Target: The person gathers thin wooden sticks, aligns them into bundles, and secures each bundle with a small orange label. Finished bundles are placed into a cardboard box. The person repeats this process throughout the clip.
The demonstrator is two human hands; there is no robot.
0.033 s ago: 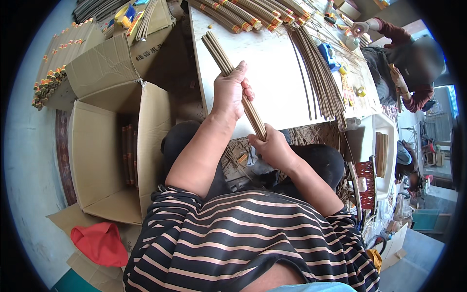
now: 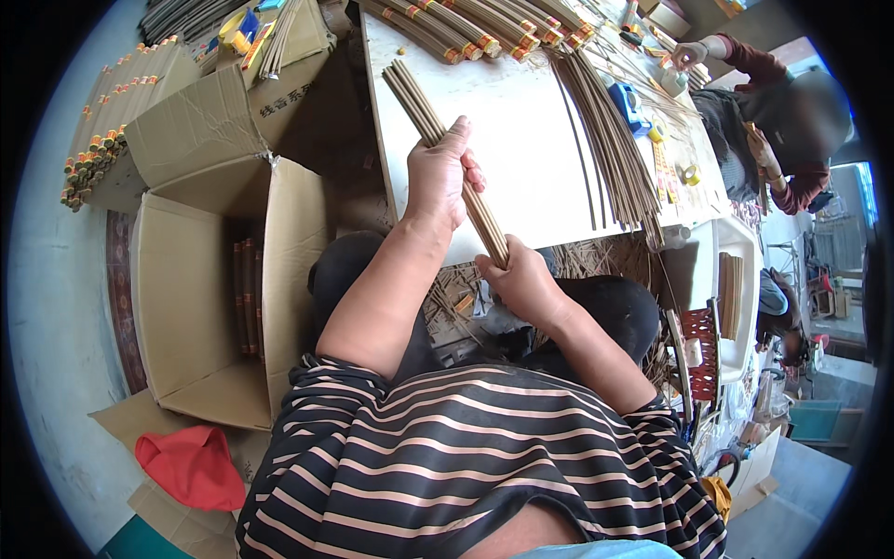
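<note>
A bundle of thin brown incense sticks point(image 2: 419, 104) slants across the near left edge of the white table. My left hand point(image 2: 438, 177) is closed around its middle, fingers wrapped over the sticks. At the lower end, my right hand point(image 2: 523, 284) is closed around the sticks, just off the table's edge and above my lap. The upper ends fan slightly apart over the tabletop. To the right of my hands, a wide spread of loose incense sticks point(image 2: 610, 140) lies on the white table point(image 2: 531, 186), with a few single sticks beside it.
Banded incense bundles point(image 2: 456, 33) lie at the table's far side; more are stacked point(image 2: 116, 112) at far left. An open cardboard box point(image 2: 186, 307) stands left, bundles inside. A blue tape dispenser point(image 2: 631, 107) sits at right. A co-worker point(image 2: 778, 130) works beyond. Red cloth point(image 2: 191, 466) lies lower left.
</note>
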